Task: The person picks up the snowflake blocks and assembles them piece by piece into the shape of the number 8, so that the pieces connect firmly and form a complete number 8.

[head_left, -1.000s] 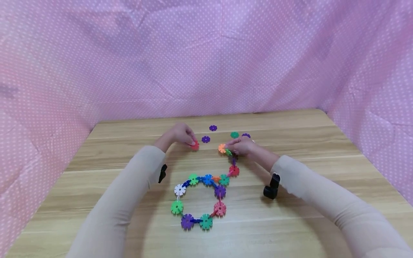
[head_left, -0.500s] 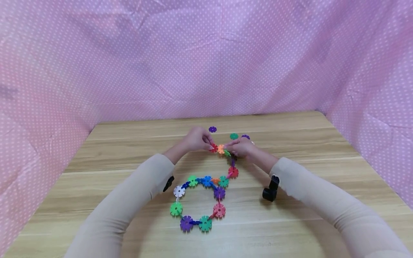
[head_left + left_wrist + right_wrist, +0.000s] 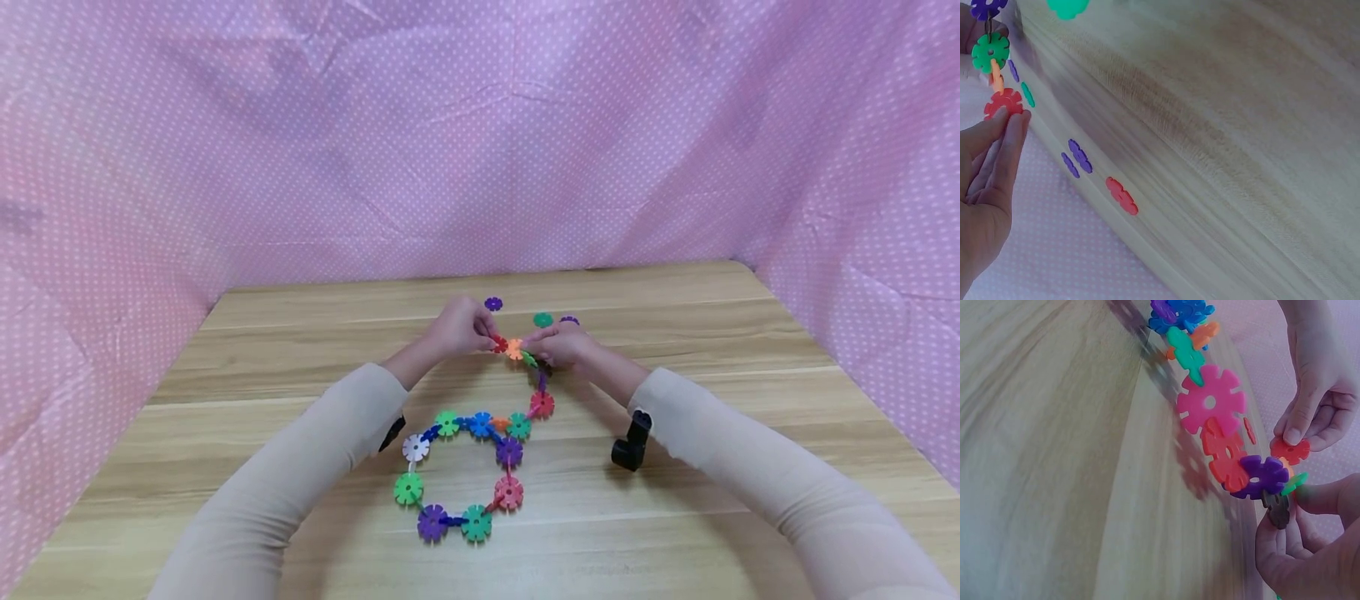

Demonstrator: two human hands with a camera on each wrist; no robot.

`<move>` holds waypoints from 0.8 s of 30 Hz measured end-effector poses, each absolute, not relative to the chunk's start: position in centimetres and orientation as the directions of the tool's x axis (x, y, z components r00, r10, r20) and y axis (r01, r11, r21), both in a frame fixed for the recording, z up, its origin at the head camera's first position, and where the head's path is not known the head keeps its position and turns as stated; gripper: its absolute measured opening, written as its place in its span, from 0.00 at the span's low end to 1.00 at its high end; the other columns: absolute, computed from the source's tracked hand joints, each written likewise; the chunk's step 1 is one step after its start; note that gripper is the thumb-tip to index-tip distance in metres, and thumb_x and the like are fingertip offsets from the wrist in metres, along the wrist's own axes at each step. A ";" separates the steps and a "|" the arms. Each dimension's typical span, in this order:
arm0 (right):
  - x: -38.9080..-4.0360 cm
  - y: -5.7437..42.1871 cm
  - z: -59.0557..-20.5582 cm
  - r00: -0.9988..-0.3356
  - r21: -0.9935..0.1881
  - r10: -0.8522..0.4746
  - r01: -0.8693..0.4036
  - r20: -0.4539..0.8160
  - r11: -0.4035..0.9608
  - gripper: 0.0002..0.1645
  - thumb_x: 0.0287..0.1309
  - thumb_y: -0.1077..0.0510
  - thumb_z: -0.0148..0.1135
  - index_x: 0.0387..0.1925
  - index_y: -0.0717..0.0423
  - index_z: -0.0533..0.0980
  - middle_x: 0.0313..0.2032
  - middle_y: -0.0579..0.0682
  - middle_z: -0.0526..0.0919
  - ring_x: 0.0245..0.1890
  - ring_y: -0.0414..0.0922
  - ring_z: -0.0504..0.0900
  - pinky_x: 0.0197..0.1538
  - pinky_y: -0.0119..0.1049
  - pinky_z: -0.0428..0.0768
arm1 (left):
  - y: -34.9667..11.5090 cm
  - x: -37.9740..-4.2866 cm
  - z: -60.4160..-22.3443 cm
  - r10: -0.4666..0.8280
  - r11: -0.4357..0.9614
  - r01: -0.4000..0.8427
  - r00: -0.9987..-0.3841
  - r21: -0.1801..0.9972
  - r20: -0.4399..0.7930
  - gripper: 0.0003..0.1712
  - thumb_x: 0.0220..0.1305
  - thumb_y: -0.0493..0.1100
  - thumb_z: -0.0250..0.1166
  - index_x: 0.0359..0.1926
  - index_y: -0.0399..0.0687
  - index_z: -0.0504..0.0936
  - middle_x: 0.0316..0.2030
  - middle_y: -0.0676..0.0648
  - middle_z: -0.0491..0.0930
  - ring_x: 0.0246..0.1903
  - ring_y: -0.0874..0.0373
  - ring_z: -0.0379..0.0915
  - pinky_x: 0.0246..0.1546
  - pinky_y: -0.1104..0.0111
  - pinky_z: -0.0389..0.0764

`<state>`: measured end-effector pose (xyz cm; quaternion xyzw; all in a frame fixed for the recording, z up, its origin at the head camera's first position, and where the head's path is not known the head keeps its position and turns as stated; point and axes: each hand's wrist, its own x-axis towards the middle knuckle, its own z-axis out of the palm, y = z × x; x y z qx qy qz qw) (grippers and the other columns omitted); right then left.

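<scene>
My left hand [image 3: 459, 327] pinches a red notched plastic disc [image 3: 1004, 103] between thumb and fingers. That disc meets the orange notched disc [image 3: 514, 350] at the free end of a chain. Just right of it, my right hand [image 3: 564, 343] holds the chain's end, its fingers around a dark brown disc [image 3: 1277, 512] and a green disc [image 3: 1295, 482]. From there the chain runs down through a purple disc [image 3: 1262, 477] and a red linked disc [image 3: 542, 405]. It joins a closed ring of interlocked discs, including a white disc [image 3: 416, 448], lying on the table.
Loose discs lie beyond the hands: a purple loose disc [image 3: 492, 304], a teal disc [image 3: 543, 319] and another purple one partly behind the right hand. In the left wrist view a loose red disc [image 3: 1122, 195] lies on the wooden table [image 3: 300, 333]. Pink dotted cloth [image 3: 480, 150] surrounds the table.
My left hand has moved right, bringing the red disc against the orange disc. It now covers a purple disc seen earlier. My right hand has stayed nearly in place.
</scene>
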<state>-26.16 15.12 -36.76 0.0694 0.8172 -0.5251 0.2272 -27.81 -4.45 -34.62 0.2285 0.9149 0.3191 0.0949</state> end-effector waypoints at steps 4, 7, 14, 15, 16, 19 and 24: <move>-26.2 15.1 -36.8 -0.890 -0.825 -0.112 0.354 -0.442 0.441 0.19 0.63 0.56 0.61 0.53 0.61 0.78 0.42 0.48 0.83 0.28 0.34 0.71 0.29 0.21 0.70 | -4.2 -27.7 -34.8 0.513 0.676 0.402 -0.858 0.618 -0.003 0.02 0.55 0.30 0.68 0.30 0.38 0.85 0.32 0.42 0.86 0.31 0.57 0.81 0.32 0.75 0.84; -26.2 15.1 -36.9 -0.886 -0.823 -0.096 0.374 -0.453 0.427 0.19 0.63 0.58 0.60 0.53 0.61 0.78 0.32 0.43 0.82 0.24 0.33 0.69 0.27 0.21 0.67 | -4.0 -27.6 -35.0 0.532 0.666 0.432 -0.847 0.608 0.020 0.03 0.55 0.30 0.69 0.28 0.39 0.85 0.31 0.43 0.86 0.30 0.58 0.80 0.32 0.75 0.84; -25.9 15.1 -37.3 -0.877 -0.825 -0.057 0.424 -0.477 0.373 0.19 0.63 0.60 0.60 0.54 0.61 0.77 0.23 0.38 0.78 0.19 0.32 0.64 0.25 0.22 0.62 | -4.0 -27.7 -35.6 0.511 0.637 0.417 -0.858 0.648 0.050 0.01 0.54 0.32 0.71 0.29 0.38 0.85 0.30 0.43 0.87 0.29 0.59 0.80 0.30 0.75 0.83; -25.8 15.1 -37.3 -0.881 -0.830 -0.053 0.421 -0.470 0.367 0.19 0.62 0.61 0.60 0.54 0.61 0.77 0.24 0.38 0.79 0.19 0.32 0.64 0.25 0.22 0.62 | -4.0 -27.7 -35.7 0.506 0.631 0.412 -0.861 0.657 0.054 0.02 0.53 0.33 0.71 0.29 0.38 0.85 0.30 0.43 0.87 0.29 0.59 0.81 0.30 0.75 0.83; -25.7 15.0 -37.4 -0.883 -0.833 -0.050 0.421 -0.467 0.358 0.19 0.62 0.61 0.60 0.54 0.62 0.77 0.24 0.38 0.79 0.19 0.32 0.64 0.24 0.21 0.63 | -4.0 -27.7 -35.7 0.498 0.625 0.402 -0.866 0.669 0.055 0.02 0.53 0.33 0.71 0.29 0.38 0.85 0.30 0.43 0.87 0.28 0.59 0.81 0.30 0.75 0.83; -25.4 14.9 -37.5 -0.883 -0.845 -0.045 0.430 -0.467 0.318 0.20 0.61 0.63 0.60 0.54 0.65 0.76 0.22 0.39 0.78 0.19 0.33 0.66 0.24 0.21 0.66 | -4.0 -27.8 -35.9 0.485 0.611 0.380 -0.873 0.694 0.050 0.03 0.52 0.33 0.72 0.28 0.39 0.85 0.30 0.43 0.87 0.28 0.59 0.81 0.30 0.74 0.84; -24.9 14.8 -37.6 -0.891 -0.852 -0.019 0.427 -0.453 0.304 0.19 0.60 0.65 0.59 0.54 0.66 0.76 0.16 0.38 0.74 0.16 0.32 0.63 0.22 0.21 0.63 | -3.8 -27.9 -36.0 0.507 0.596 0.386 -0.861 0.705 0.043 0.02 0.52 0.32 0.72 0.29 0.38 0.85 0.31 0.43 0.87 0.29 0.59 0.82 0.32 0.74 0.84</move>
